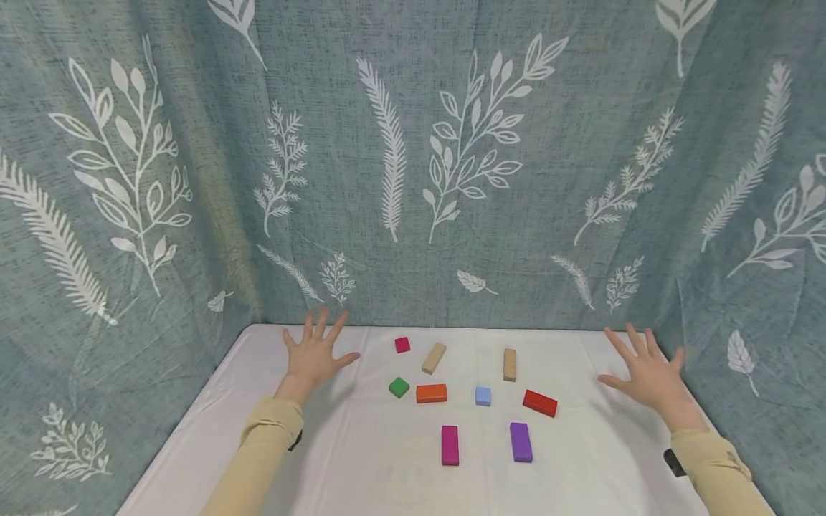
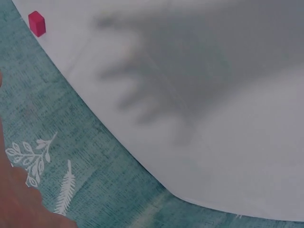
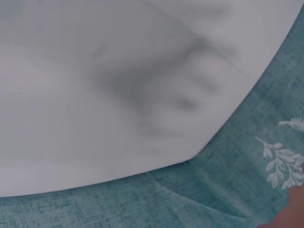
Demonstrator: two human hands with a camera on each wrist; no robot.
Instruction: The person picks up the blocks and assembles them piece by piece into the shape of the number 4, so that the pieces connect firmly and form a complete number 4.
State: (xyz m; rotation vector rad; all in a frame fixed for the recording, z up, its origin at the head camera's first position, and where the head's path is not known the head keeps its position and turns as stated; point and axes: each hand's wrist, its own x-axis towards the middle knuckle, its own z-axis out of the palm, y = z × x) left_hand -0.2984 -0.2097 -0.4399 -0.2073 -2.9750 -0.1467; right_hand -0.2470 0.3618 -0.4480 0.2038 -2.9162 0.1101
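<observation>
- Nearest us, two long blocks lie flat on the white table [image 1: 361, 473]: a magenta block [image 1: 449, 445] and a purple block [image 1: 520, 441], both with their long axis running away from the person.
- A row back, the green cube [image 1: 399, 387], the orange block [image 1: 432, 393] lying crosswise, the small blue block [image 1: 483, 395], and the red block [image 1: 540, 403] angled across.
- These look like painted wood: light, stiff, smooth-sided, probably easiest pinched across the narrow faces.
- Further on, two tan blocks: one tan block [image 1: 434, 357] tilted, its partner, the upright-lying tan block [image 1: 510, 364], pointing away.
- The left hand [image 1: 314, 353] is spread wide, fingers straight, holding nothing, hovering near the little pink cube [image 1: 402, 345].
- The right hand [image 1: 647, 375] is likewise splayed and empty, well apart from the red block.
- Behind it all hangs the leaf-print curtain [image 1: 413, 143].
</observation>
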